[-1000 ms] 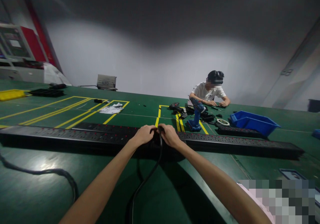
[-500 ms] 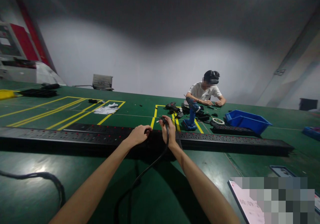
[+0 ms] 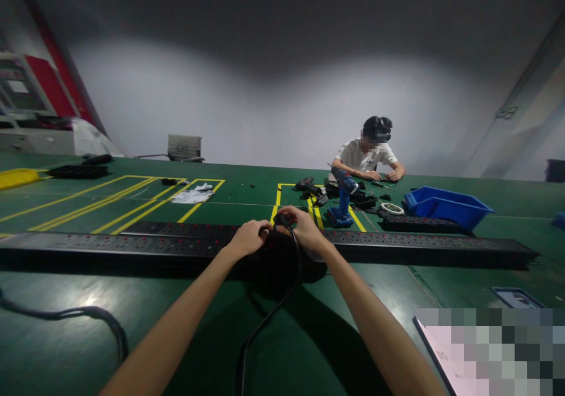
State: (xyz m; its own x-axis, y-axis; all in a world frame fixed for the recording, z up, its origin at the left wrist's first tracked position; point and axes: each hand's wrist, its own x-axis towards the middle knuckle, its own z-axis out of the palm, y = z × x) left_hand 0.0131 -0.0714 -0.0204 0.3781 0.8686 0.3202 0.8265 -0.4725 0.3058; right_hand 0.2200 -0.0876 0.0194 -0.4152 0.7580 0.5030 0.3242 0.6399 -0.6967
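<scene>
A black plug sits between the fingers of my right hand, which is closed on it. Its black cable hangs down in front of me to the lower edge of the view. My left hand is pinched on a small dark piece I cannot make out, right up against the plug. Beneath both hands run long black power strips with rows of sockets and red dots. The plug's prongs are hidden.
A blue cordless drill stands beyond the strips, beside loose black parts and a white ring. A blue bin lies to the right. Across the green table another person works. A phone-like screen lies front right, a cable front left.
My right hand has turned and brought the plug left, against the piece at my left fingertips. The prongs, visible before, are now covered. The whole view has shifted slightly.
</scene>
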